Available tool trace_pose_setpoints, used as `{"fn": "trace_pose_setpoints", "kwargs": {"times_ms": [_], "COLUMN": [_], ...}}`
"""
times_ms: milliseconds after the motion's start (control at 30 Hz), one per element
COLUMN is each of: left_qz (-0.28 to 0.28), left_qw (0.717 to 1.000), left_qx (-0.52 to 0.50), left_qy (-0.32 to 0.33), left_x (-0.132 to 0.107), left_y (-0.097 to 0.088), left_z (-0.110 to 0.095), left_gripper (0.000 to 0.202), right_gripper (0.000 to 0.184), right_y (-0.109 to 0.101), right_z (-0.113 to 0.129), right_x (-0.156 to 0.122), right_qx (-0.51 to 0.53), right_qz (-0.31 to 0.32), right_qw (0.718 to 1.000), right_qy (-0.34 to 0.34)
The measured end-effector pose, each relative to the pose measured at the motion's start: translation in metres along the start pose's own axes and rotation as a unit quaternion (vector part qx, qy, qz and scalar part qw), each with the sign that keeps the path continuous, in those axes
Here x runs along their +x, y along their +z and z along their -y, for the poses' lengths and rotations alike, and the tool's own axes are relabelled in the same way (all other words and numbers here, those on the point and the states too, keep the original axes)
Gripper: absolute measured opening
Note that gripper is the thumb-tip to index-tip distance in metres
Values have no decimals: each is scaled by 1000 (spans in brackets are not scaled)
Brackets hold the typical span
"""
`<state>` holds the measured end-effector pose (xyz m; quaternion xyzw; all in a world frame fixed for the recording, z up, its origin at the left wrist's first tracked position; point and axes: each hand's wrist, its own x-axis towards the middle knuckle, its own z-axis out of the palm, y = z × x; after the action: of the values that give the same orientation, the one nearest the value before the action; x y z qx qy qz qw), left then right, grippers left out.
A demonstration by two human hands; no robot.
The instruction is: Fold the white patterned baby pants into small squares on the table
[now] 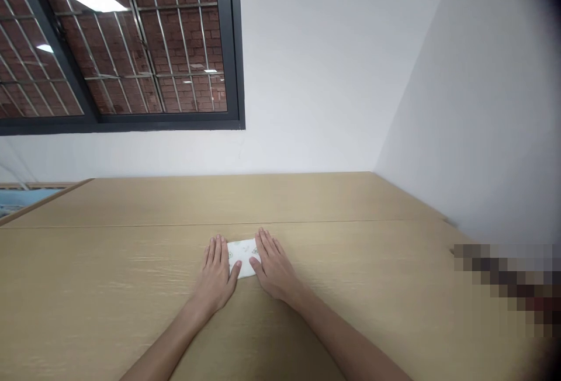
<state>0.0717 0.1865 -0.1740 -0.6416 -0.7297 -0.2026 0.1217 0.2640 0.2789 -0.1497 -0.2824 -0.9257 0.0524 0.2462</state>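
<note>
A small white folded cloth (243, 255) with a faint green print lies flat on the light wood-coloured surface (131, 287). My left hand (218, 273) rests palm down along its left edge, with the fingers stretched forward and the thumb over the near left part. Along the right edge lies my right hand (274, 267), also palm down, its fingertips over the far right corner and its thumb on the near side. Parts of the cloth's sides are hidden beneath both hands. Neither hand grips anything.
A thin seam crosses the surface just beyond my fingertips. Behind it stands a white wall (315, 77) with a dark-framed, barred window (236, 77) at the upper left. Something blue (26, 198) shows past the left edge. A blurred-out patch (512, 279) covers the right side.
</note>
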Motion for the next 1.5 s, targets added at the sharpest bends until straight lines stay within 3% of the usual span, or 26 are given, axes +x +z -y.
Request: {"fn": "trace_pose_setpoints", "kwargs": {"times_ms": [133,267,467,567,733,833,967,1033,1133,1233,1400,1500], "left_qz": [-14,26,29,6,-10,-24,-40,-20,37,69,137,99], "left_qw": [996,990,988,986,982,982,987,981,938,913,937,982], "left_qx": [-43,-91,-109,-120,-123,-118,-123,-189,-341,-389,-304,-146], "left_qy": [75,108,109,120,141,143,91,38,-47,-99,-104,-62], "left_x": [2,2,2,3,5,5,7,8,9,6,-4,-8], "left_y": [-29,-46,-34,-27,-22,-28,-51,-62,-67,-62,-57,-58], "left_z": [-1,-5,5,11,17,15,6,1,-4,-8,-19,-22], "left_gripper": [53,43,66,56,48,42,26,22,27,47,47,31], "right_gripper": [62,58,68,72,51,43,28,25,30,37,37,35], "right_y": [-14,-27,-26,-17,-2,-2,-16,-22,-25,-18,3,8], "right_z": [5,5,-10,-21,-34,-34,-25,-19,-16,-22,-34,-31], "right_x": [-1,-1,-1,-2,1,3,8,13,25,38,57,63], "right_qx": [-6,37,93,123,176,206,286,344,413,400,312,290], "right_qz": [-33,-11,18,18,-10,-16,-18,-16,-29,-41,-41,-58], "right_qw": [997,996,993,990,983,978,958,937,905,902,928,932], "right_qy": [-74,-75,-76,-72,-48,-42,10,50,99,156,199,209]}}
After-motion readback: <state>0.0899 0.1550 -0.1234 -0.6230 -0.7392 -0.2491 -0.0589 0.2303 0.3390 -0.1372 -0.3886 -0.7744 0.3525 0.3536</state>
